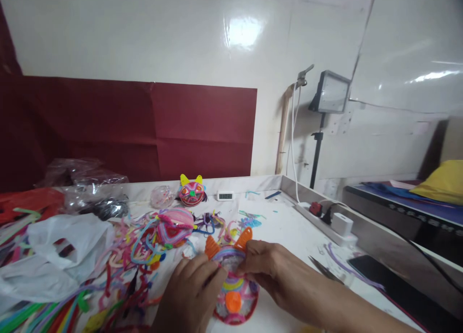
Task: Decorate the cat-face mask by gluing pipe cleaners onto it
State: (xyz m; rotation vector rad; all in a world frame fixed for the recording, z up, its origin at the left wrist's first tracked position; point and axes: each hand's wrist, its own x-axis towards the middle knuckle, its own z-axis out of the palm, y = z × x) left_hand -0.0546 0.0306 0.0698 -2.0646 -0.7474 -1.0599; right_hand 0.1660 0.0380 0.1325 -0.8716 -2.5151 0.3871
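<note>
A round cat face made of pipe cleaners (227, 285) lies at the table's front, with orange ears, an orange nose and a rainbow band. My left hand (195, 290) has its bent fingers closed on the left rim of this face. Over the upper right, just below the ear, my right hand (271, 269) pinches with thumb and fingers; whether a loose piece is between the fingertips is hidden. Behind them sits a pink striped pipe-cleaner piece (176, 226), with a finished-looking cat face with yellow ears (192, 191) standing at the back.
Loose pipe cleaners (117, 265) and a white plastic bag (70, 241) crowd the left. A small digital timer (224, 196) stands at the back. Scissors (325, 269), a dark phone (394, 284) and a power strip (327, 222) with a white charger (341, 225) are on the right.
</note>
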